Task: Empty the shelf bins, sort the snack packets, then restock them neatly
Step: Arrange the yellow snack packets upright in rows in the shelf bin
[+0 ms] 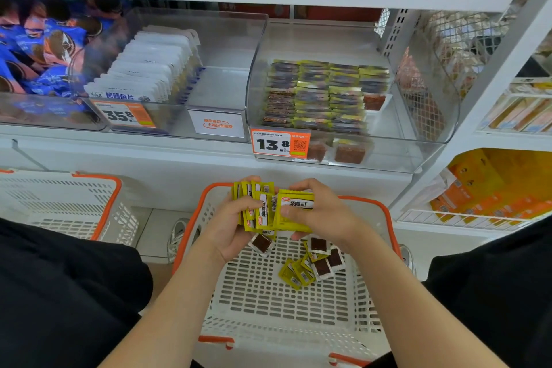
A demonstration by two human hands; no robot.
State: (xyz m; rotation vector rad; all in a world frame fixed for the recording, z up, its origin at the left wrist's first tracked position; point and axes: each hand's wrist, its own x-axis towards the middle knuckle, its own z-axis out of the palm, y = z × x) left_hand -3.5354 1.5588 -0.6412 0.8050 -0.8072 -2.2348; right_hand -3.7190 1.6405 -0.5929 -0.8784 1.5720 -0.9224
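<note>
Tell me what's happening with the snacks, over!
Left hand grips packet stack. Right hand pinches one packet. Loose packets in basket. Bin part stocked, nothing blocking.

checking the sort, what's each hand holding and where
Left hand grips a packet stack, thumb across its front; right hand pinches one packet, thumb on its face.

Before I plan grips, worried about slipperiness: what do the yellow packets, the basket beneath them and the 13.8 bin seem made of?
Yellow packets: probably glossy plastic film; crimped edges, sheen. Basket: rigid matte moulded plastic, it seems; slotted white floor, orange rim. Bin: clear hard plastic, perhaps acrylic; contents show through its curved front.
</note>
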